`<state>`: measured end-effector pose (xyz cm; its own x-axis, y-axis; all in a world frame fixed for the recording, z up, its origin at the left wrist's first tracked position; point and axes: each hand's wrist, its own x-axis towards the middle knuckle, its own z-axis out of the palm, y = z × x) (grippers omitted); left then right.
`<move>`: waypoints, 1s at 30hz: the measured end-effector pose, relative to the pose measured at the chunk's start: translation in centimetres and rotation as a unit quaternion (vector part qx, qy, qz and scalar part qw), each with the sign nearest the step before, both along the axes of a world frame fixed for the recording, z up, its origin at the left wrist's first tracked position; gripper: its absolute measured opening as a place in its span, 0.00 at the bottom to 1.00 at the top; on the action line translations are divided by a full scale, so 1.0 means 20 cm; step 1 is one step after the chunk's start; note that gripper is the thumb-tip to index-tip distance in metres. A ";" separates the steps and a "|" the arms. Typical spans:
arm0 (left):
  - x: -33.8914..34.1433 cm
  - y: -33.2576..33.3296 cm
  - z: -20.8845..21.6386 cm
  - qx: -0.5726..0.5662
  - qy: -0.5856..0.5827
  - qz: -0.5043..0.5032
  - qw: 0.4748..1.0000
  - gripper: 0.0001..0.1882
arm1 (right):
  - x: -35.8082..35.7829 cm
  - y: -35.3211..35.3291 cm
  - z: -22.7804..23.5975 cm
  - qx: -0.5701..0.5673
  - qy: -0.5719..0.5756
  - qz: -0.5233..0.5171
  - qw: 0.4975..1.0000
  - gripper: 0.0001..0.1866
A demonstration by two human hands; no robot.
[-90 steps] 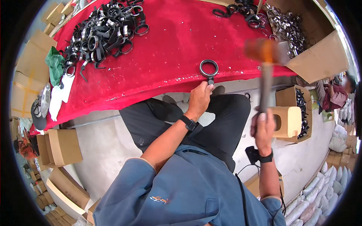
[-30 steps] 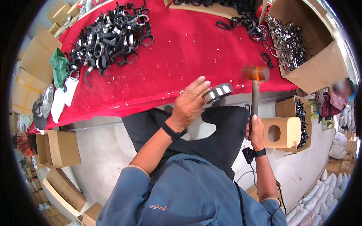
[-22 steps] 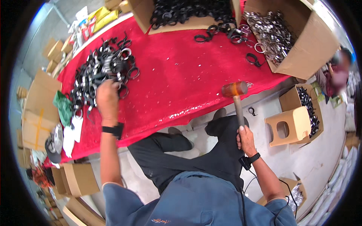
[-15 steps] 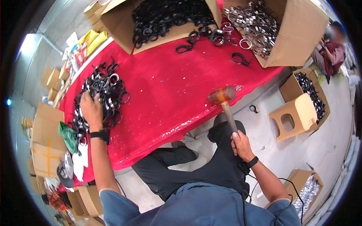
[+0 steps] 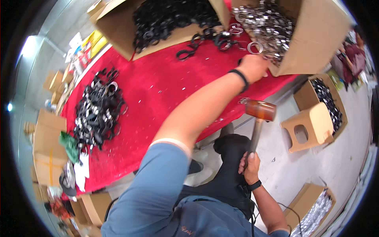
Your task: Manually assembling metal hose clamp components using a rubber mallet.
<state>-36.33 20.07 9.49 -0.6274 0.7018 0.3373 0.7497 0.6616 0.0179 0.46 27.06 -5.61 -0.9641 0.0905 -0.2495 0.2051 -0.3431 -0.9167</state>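
My left arm stretches across the table to the far right, and my left hand (image 5: 254, 68) is at the front edge of the carton of silver rings (image 5: 272, 27). Its fingers are mostly hidden and blurred, so what they touch cannot be made out. Over my right thigh, my right hand (image 5: 249, 168) is closed round the handle of a mallet (image 5: 261, 110), whose amber-brown head points up just off the table edge. A heap of black and silver ring clamps (image 5: 98, 112) lies on the left of the red cloth (image 5: 146, 102).
A carton (image 5: 114, 33) of black ring clamps stands at the back. On the floor at right are a tan plastic stool (image 5: 308, 126), a box of black clamps (image 5: 325, 96) and a box of silver parts (image 5: 316, 209). Someone sits at the far right.
My left hand has left the heap of clamps and swung across to the far right, where a loose black clamp lay. The mallet has shifted right, off the table edge, still in my right hand.
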 end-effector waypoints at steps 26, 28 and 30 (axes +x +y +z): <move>1.77 -1.15 -0.32 0.461 -0.387 0.295 0.742 0.12 | 0.02 0.01 0.08 0.130 0.011 0.069 0.989 0.25; 1.80 -1.10 -0.27 0.524 -0.439 0.318 0.657 0.13 | 0.03 0.00 0.13 0.161 0.005 0.087 0.983 0.25; 1.78 -1.10 -0.43 0.594 -0.409 0.281 0.633 0.15 | 0.06 -0.03 0.23 0.205 0.010 0.123 0.971 0.26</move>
<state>-0.69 -2.02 0.91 -0.9715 -0.1540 -0.1801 -0.1784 -0.0253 0.9836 1.74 26.50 -0.99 -0.9734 -0.0553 -0.2224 0.2155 0.1083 -0.9705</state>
